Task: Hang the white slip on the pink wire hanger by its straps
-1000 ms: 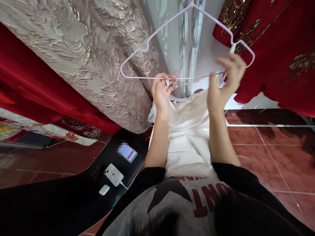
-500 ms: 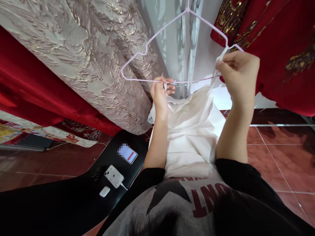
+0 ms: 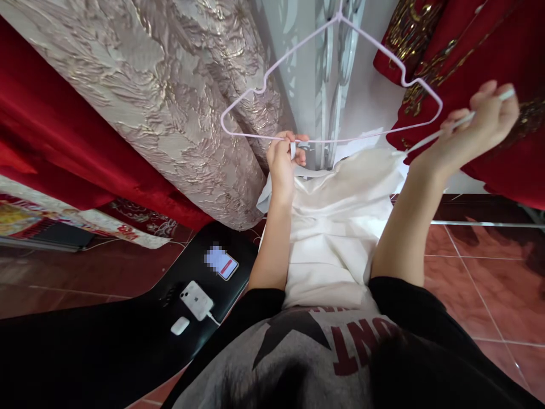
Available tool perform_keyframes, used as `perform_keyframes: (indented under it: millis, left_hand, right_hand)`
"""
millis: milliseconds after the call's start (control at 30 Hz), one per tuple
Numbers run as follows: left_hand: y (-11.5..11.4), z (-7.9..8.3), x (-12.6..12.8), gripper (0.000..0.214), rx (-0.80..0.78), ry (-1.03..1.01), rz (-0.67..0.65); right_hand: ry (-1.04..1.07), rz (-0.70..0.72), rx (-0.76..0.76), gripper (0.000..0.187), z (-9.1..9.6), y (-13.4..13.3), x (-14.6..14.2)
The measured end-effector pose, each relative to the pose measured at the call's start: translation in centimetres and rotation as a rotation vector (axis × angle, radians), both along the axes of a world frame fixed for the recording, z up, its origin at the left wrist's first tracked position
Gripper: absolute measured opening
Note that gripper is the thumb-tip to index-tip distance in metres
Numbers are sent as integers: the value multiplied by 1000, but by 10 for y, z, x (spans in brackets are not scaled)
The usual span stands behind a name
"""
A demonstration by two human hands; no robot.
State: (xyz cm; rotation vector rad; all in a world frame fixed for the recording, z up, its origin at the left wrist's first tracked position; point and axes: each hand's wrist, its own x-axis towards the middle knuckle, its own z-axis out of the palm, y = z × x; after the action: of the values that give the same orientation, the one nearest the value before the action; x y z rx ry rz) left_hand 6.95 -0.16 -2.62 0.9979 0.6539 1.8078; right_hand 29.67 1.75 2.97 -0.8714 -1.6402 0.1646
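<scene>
A pale pink clothes hanger (image 3: 370, 43) hangs upright in front of me, its hook end running off the top edge. Below its bar drapes a white garment (image 3: 340, 221) with thin straps. My left hand (image 3: 281, 159) is at the bar's left half, fingers curled, with a short piece of white strap in them; whether it also grips the bar I cannot tell. Out to the right, beyond the hanger's right end, my right hand (image 3: 489, 122) grips the other white strap (image 3: 430, 138), which is drawn taut from the garment's upper right corner.
Cream embossed fabric (image 3: 170, 113) hangs at the left, red fabric with gold decoration (image 3: 464, 62) at the right. On a black bench (image 3: 106, 341) lie a lit phone (image 3: 225, 265), a white phone (image 3: 196, 300) with a cable, and a small white case (image 3: 180, 325).
My right hand has moved right, away from the hanger's right shoulder, pulling the strap off to the side. The garment's upper right corner has stretched right. My left hand stays by the bar.
</scene>
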Motion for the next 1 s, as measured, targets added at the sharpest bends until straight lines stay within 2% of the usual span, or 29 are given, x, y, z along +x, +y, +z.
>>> perform_keyframes:
  millis: [200, 300, 367, 467, 600, 700, 800, 867, 933, 1000]
  left_hand:
    - [0, -3, 6, 21, -14, 66, 48]
    - [2, -7, 3, 17, 45, 92, 37]
    - [4, -10, -9, 12, 64, 138, 50]
    - [6, -14, -42, 18, 80, 220, 205]
    - [5, -13, -88, 39, 222, 268, 471]
    - [8, -5, -103, 31, 371, 348, 596]
    - [15, 6, -109, 22, 502, 386, 618]
    - [20, 13, -113, 31, 515, 413, 607]
    - [22, 17, -120, 40, 487, 430, 592]
    - [21, 16, -125, 43, 327, 469, 580]
  right_hand:
    - [84, 39, -148, 31, -35, -10, -37]
    - [146, -21, -184, 21, -50, -2, -53]
    - [191, -79, -171, 20, -56, 2, -58]
    - [226, -121, -113, 22, -60, 5, -54]
    - [211, -127, -81, 22, -63, 7, -45]
    - [201, -127, -84, 23, -66, 8, -44]
    - [205, -127, -87, 23, -67, 9, -46]
    - [202, -119, -91, 22, -66, 8, -46]
    - [203, -115, -95, 22, -65, 7, -46]
    - [214, -123, -99, 22, -64, 6, -45]
